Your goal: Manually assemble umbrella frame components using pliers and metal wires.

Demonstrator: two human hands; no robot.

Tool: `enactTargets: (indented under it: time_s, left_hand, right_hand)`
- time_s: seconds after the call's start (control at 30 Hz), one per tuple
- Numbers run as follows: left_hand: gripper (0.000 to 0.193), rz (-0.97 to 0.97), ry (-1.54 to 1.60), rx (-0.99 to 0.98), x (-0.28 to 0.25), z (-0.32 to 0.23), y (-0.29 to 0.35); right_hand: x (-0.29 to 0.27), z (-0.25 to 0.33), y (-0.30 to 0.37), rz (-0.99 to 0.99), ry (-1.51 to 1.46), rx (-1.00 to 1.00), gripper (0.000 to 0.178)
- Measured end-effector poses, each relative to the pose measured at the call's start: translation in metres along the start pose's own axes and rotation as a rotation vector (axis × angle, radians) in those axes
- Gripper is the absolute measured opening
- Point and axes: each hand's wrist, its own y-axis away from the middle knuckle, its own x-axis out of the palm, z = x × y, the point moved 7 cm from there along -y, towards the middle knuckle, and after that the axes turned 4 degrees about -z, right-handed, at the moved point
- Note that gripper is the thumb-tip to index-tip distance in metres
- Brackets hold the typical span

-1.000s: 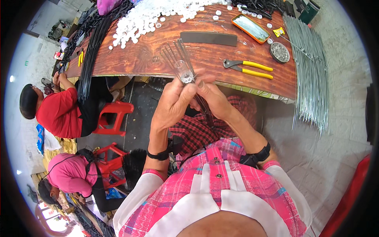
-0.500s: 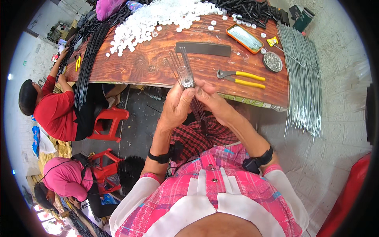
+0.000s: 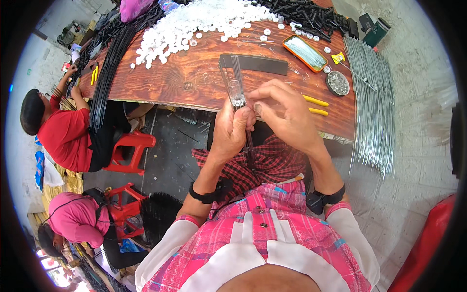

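Observation:
Upright in my left hand [image 3: 229, 127] is a bundle of thin metal rods [image 3: 237, 70], dark and slender, with fingers and thumb wrapped round it. A clear plastic cup-shaped piece [image 3: 235, 89] sits among the rods just above my grip. My right hand [image 3: 288, 114] is at the right side of that piece, its thumb and fingertips curled together close to my left thumb. Whatever lies between those fingertips is too small to make out. The lower ends of the rods reach down over a red-and-black checked cloth [image 3: 272, 155] on my lap.
On the wooden table [image 3: 160, 87] lie a dark flat bar [image 3: 258, 64], yellow-handled pliers [image 3: 316, 100] partly behind my right hand, an orange tray [image 3: 305, 52], a round dish [image 3: 337, 82] and heaped white caps [image 3: 194, 24]. Long wires [image 3: 372, 107] overhang its right end. Two people work at left.
My right hand has come away from the bundle's base and risen to the right, fingers curled. My left hand alone now holds the rods, slightly further right. The pliers are partly covered.

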Motion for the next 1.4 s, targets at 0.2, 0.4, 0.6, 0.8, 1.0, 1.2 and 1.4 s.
enactTargets:
  time_s: [0.2,0.4,0.6,0.8,1.0,1.2,1.4]
  left_hand:
    - [0.026,-0.167,-0.349,0.103,-0.001,-0.006,0.001]
    - [0.015,-0.342,-0.482,0.196,0.001,-0.013,-0.001]
    - [0.012,-0.352,-0.531,0.236,0.002,-0.010,-0.002]
    - [0.013,-0.216,-0.105,0.036,-0.003,0.008,0.004]
    - [0.021,-0.128,0.091,0.038,-0.007,0.000,0.007]
    - [0.041,0.021,0.343,-0.021,-0.003,-0.003,0.002]
    - [0.060,0.007,0.227,-0.032,0.000,-0.006,0.001]
  right_hand:
    - [-0.001,0.008,0.004,-0.043,0.078,0.102,0.014]
    - [0.000,0.029,0.004,-0.187,0.380,-0.223,0.011]
    - [-0.005,0.037,-0.011,-0.108,0.460,-0.305,0.008]
    - [0.021,-0.031,0.014,0.029,-0.698,0.483,0.014]
    - [-0.027,-0.025,0.014,-0.036,0.152,0.152,0.017]
    - [-0.060,-0.069,0.045,0.053,0.757,-0.037,0.029]
    - [-0.075,-0.102,0.052,0.077,0.492,0.459,0.034]
